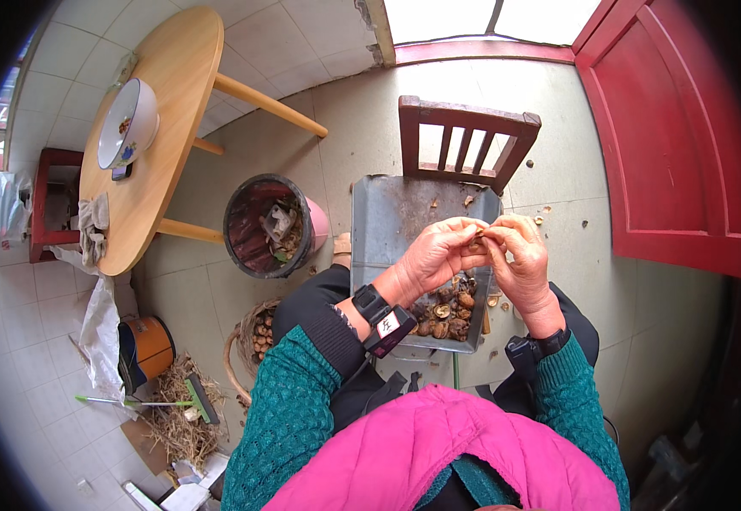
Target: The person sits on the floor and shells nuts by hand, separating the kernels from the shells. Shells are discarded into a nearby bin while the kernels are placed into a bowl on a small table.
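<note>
My left hand (438, 255) and my right hand (519, 260) meet over a grey metal tray (383, 209). Both are closed, fingertips pinched together on a small brown walnut piece (477, 243), mostly covered by the fingers. Below them, cracked walnuts and shells (443, 317) are heaped at the tray's near right end. A few shell bits lie on the tray's far part, which rests at the seat of a dark wooden chair (468, 140). Each wrist wears a black strapped device.
Left of the tray stands a pink bin (317, 223) with scraps inside. A wicker basket of walnuts (263, 334) sits by my left leg. A white bowl (128, 123) is on the wooden table (185, 77). Shell bits litter the floor; a red door (668, 145) stands at right.
</note>
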The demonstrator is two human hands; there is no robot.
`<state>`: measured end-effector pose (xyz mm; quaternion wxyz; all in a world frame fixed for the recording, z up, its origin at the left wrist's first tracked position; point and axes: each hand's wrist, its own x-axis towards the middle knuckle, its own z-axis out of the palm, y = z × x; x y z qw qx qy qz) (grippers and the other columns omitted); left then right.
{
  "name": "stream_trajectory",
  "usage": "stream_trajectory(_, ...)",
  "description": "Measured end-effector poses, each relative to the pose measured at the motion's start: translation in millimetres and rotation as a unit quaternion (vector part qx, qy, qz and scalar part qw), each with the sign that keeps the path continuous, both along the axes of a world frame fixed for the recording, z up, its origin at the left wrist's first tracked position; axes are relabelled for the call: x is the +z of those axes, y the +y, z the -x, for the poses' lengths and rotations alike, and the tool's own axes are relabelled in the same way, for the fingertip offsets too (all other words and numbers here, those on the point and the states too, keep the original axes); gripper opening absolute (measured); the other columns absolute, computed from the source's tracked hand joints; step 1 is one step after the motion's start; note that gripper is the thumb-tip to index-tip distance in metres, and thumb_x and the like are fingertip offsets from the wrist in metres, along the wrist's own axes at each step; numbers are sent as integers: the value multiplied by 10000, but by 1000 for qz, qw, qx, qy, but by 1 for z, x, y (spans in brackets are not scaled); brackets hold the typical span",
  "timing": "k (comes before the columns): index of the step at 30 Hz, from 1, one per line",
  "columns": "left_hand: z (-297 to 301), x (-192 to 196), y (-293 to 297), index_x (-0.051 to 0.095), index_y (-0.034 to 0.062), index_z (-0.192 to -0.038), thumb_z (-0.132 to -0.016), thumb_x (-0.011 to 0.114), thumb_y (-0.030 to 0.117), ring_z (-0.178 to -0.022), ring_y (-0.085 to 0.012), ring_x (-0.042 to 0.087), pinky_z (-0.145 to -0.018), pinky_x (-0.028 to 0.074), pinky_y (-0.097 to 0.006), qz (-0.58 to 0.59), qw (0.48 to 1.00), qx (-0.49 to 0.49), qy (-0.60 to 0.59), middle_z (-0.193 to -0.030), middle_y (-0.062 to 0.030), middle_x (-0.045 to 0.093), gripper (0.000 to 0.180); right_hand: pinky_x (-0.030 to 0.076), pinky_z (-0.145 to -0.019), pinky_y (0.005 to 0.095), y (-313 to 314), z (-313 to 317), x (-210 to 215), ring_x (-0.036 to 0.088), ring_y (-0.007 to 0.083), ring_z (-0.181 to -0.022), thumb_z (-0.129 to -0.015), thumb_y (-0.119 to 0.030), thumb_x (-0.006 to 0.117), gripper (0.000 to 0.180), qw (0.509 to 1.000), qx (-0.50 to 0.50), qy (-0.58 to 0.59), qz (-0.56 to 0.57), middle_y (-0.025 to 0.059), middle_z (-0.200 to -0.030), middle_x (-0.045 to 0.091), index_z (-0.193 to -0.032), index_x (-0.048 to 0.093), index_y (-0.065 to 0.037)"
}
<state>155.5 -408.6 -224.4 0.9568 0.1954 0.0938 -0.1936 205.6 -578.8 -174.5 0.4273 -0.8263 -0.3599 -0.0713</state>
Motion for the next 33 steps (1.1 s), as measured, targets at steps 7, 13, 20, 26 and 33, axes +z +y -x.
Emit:
stream_trajectory(7,-2,3,3,564,-71,-1220,-1036,509,165,-1142,-308,639,-1053,507,-480,13,1000,-4,16,-1217,-213,625,304,515,-789,362,-8,-2,0,642,288,-878,-799,76,678,155,996,-8,76,-41,126,-942,649,-922,636,-10)
stream_trajectory(13,-4,9,6,524,-97,-1265,-1071,410,259,-1243,-398,571,-1092,464,-506,37,999,9,34,-1279,-288,585,421,515,-818,361,-24,-17,11,642,301,-924,-815,63,665,198,990,-135,-42,2,124,-982,654,-998,649,-12)
stream_trajectory(20,-6,-5,6,496,-87,-1341,-1093,294,360,-1230,-328,582,-1080,455,-458,91,995,-15,48,-1298,-229,597,550,506,-759,364,-3,5,12,607,267,-880,-748,-4,758,261,999,-24,-34,25,90,-944,640,-994,691,-57)
stream_trajectory(26,-3,-6,2,479,-96,-1364,-1093,303,365,-1209,-271,591,-1075,454,-432,92,995,2,47,-1311,-210,592,563,496,-716,369,9,11,0,603,275,-801,-778,-8,738,168,999,14,-12,43,90,-867,655,-926,670,-48)
stream_trajectory(33,-2,4,1,511,-89,-1338,-1089,336,378,-1207,-270,589,-1076,456,-417,73,995,6,67,-1315,-192,592,558,543,-704,313,8,10,-9,678,235,-816,-875,38,652,75,952,-106,274,-92,115,-888,688,-937,655,-5)
